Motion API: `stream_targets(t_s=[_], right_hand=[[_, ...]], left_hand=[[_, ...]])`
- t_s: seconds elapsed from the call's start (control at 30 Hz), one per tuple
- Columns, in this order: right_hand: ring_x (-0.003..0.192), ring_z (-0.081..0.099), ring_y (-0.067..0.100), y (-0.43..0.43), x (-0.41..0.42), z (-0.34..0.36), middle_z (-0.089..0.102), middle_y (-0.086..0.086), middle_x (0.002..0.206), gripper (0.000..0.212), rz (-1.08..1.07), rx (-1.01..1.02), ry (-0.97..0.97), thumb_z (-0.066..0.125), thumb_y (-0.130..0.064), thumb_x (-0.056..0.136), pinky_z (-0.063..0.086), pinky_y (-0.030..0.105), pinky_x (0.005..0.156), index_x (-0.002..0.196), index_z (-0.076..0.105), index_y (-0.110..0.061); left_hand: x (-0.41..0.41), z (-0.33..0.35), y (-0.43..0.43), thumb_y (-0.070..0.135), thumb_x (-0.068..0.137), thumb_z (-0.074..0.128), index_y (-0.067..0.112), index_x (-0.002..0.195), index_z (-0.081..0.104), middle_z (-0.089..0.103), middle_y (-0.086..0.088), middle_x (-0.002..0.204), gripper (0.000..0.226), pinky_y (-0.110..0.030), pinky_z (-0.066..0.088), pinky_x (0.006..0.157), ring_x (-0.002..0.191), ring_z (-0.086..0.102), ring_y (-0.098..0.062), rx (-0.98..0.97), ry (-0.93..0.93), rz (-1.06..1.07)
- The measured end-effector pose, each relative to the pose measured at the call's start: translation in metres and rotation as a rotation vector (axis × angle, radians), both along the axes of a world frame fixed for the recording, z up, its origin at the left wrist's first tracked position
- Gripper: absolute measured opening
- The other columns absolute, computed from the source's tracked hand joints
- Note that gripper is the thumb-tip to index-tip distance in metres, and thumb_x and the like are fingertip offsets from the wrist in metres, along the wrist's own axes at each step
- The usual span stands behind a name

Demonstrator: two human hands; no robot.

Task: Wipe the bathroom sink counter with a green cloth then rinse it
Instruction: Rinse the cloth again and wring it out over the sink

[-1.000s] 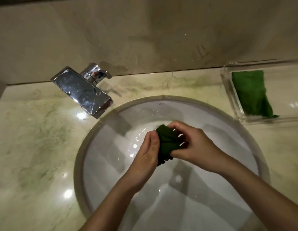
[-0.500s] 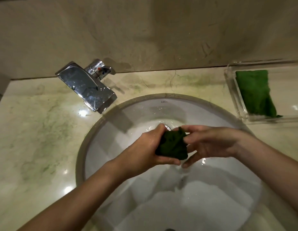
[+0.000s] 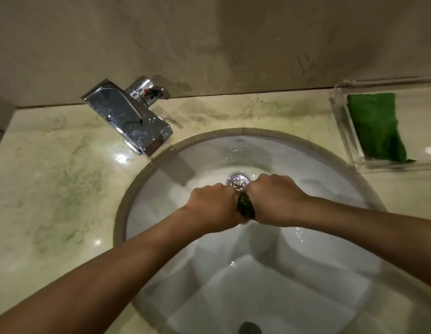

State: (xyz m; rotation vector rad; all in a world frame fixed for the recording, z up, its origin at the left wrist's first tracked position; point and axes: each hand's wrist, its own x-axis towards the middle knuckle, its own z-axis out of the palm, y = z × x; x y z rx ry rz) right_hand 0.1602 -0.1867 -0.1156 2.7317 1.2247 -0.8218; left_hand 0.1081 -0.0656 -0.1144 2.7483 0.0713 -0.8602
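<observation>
A beige stone wall [image 3: 209, 44] fills the top of the view and meets the pale marble surface [image 3: 53, 189] along a dark seam. The surface is glossy, with greenish veins and smears and a few bright spots of reflected light. Set into it is a round white sink [image 3: 318, 273], its bowl wet with scattered drops.

Two bare forearms reach in from the lower corners and meet over the middle of the bowl.

At the back left a squared chrome faucet [image 3: 130, 119] stands on the surface. Its flat spout slants toward the sink rim, and its handle behind carries small red and blue marks. At the far right, near the wall, a clear tray [image 3: 339, 131] sits on the surface with a spare green cloth [image 3: 376, 126] lying flat inside it.

The left grip [image 3: 214, 206] and the right grip [image 3: 277, 198] are both clenched, knuckles up, pressed close side by side. Each wraps one end of the green cloth [image 3: 245, 208]. The cloth is bunched tight between them, so only a narrow dark band shows in the gap. It is held above the bowl, clear of the surface.

Just beyond the knuckles, the round metal drain [image 3: 239, 182] shows at the bottom of the sink.
</observation>
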Motion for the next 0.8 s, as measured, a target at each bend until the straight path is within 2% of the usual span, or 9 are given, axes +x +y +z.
stream_targets(t_s=[0.03,0.1,0.2,0.33,0.43,0.53,0.63,0.73,0.8], right_hand=[[0.058,0.043,0.019,-0.001,-0.002,-0.004,0.039,-0.005,0.065,0.008,0.081,0.04,-0.101,0.061,-0.019,0.078,0.023,0.025,0.048,0.078,0.054,-0.018],[0.051,0.048,0.025,-0.006,-0.001,-0.014,0.053,0.0,0.058,0.02,0.274,0.107,-0.263,0.071,-0.014,0.063,0.014,0.021,0.046,0.064,0.051,-0.018],[0.033,0.041,0.02,-0.013,0.009,-0.024,0.044,-0.001,0.039,0.031,0.388,0.311,-0.407,0.075,-0.006,0.043,0.013,0.016,0.043,0.045,0.046,-0.018],[0.038,0.037,0.019,-0.015,0.016,-0.031,0.041,0.002,0.044,0.023,0.537,0.593,-0.619,0.063,-0.001,0.056,0.021,0.022,0.042,0.049,0.046,-0.015],[0.039,0.044,0.021,-0.02,0.015,-0.028,0.046,0.001,0.046,0.022,0.523,0.541,-0.547,0.064,-0.002,0.059,0.02,0.022,0.041,0.053,0.048,-0.016],[0.066,0.06,0.023,-0.024,0.007,-0.013,0.06,-0.002,0.073,0.022,0.368,0.181,-0.15,0.068,-0.018,0.069,0.026,0.026,0.046,0.076,0.049,-0.023],[0.076,0.052,0.012,-0.031,0.001,0.002,0.052,-0.008,0.086,0.045,0.119,-0.011,0.432,0.077,-0.04,0.07,0.042,0.03,0.061,0.09,0.038,-0.025],[0.086,0.058,0.01,-0.037,0.015,0.013,0.06,-0.001,0.097,0.05,-0.207,0.153,0.962,0.083,-0.033,0.067,0.051,0.033,0.075,0.102,0.049,-0.024],[0.096,0.064,0.018,-0.039,0.026,0.009,0.066,0.005,0.106,0.047,-0.421,0.224,1.182,0.077,-0.028,0.068,0.054,0.034,0.077,0.109,0.055,-0.022]], left_hand=[[-0.001,-0.003,-0.001,0.038,0.083,0.061,0.024,0.075,0.061,0.06,0.005,0.074,0.016,-0.023,0.038,0.061,0.068,0.053,-0.014,-0.179,0.1,0.128],[-0.008,-0.008,-0.005,0.022,0.081,0.063,0.021,0.054,0.052,0.046,0.005,0.052,0.03,-0.02,0.031,0.047,0.048,0.04,-0.011,-0.573,0.314,0.379],[-0.018,-0.013,-0.01,0.014,0.086,0.055,0.023,0.051,0.031,0.025,0.006,0.048,0.043,-0.02,0.012,0.04,0.04,0.019,-0.009,-1.009,0.559,0.631],[-0.023,-0.016,-0.02,0.013,0.09,0.048,0.025,0.054,0.032,0.023,0.008,0.049,0.041,-0.02,0.006,0.043,0.041,0.015,-0.005,-1.226,0.669,0.752],[-0.025,-0.017,-0.021,0.027,0.087,0.06,0.022,0.066,0.047,0.037,0.007,0.055,0.025,-0.019,0.022,0.042,0.044,0.031,-0.007,-0.943,0.445,0.657],[-0.033,-0.024,-0.013,0.036,0.078,0.069,0.02,0.087,0.065,0.061,0.004,0.076,0.019,-0.026,0.047,0.063,0.07,0.059,-0.012,-0.533,0.1,0.405],[-0.039,-0.021,-0.005,0.033,0.082,0.06,0.02,0.098,0.058,0.06,-0.001,0.096,0.02,-0.029,0.042,0.066,0.091,0.059,-0.025,-0.193,-0.161,0.144],[-0.036,-0.017,0.003,0.027,0.089,0.049,0.023,0.114,0.045,0.061,-0.001,0.106,0.026,-0.029,0.032,0.065,0.096,0.058,-0.032,-0.041,-0.382,-0.034],[-0.031,-0.015,0.01,0.022,0.089,0.048,0.021,0.12,0.043,0.062,-0.001,0.106,0.031,-0.03,0.033,0.061,0.091,0.061,-0.033,0.006,-0.497,-0.111]])
